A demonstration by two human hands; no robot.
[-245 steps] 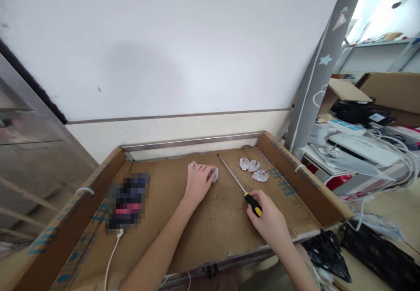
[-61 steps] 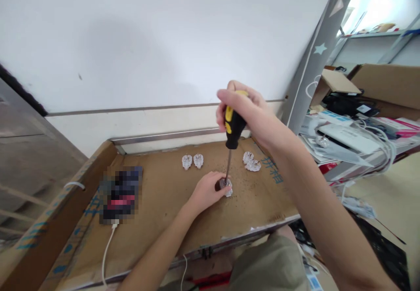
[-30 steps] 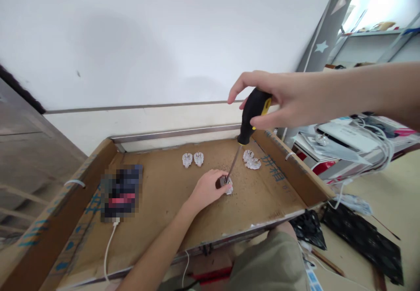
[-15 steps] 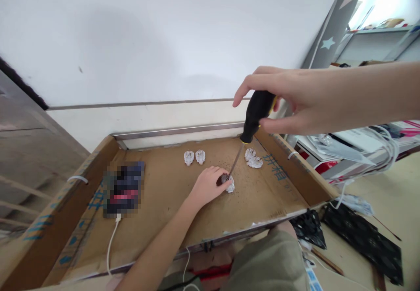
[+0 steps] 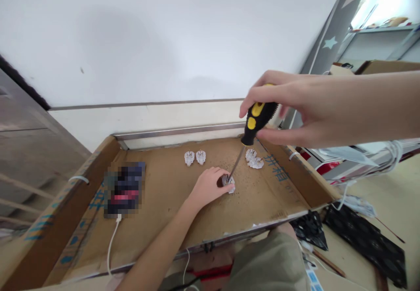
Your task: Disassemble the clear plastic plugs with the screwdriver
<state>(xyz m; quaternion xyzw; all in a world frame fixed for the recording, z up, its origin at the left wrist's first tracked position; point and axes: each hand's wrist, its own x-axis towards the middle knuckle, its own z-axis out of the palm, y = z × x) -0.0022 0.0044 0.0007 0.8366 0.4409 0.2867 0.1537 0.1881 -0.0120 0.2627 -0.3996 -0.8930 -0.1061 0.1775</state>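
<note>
Left hand [image 5: 210,186] down on the cardboard [image 5: 159,194], just right of two clear pronged pieces [image 5: 189,158] lying side by side, and it's gripping a third clear piece [image 5: 231,187] with the thumb along the near edge! Down to that piece runs the long screwdriver [image 5: 251,129], tilted, handle leaning up to the right. Two more clear pieces [image 5: 255,163] lie together beyond. And up high, right hand [image 5: 288,107] holds the black-and-yellow handle between thumb and fingers!

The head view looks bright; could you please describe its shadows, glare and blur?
In the head view, soft shadows on the smooth white wall; washed-out brightness at upper right; pixelation hiding a dark rectangular object; black-and-yellow screwdriver fairly clear.
</note>
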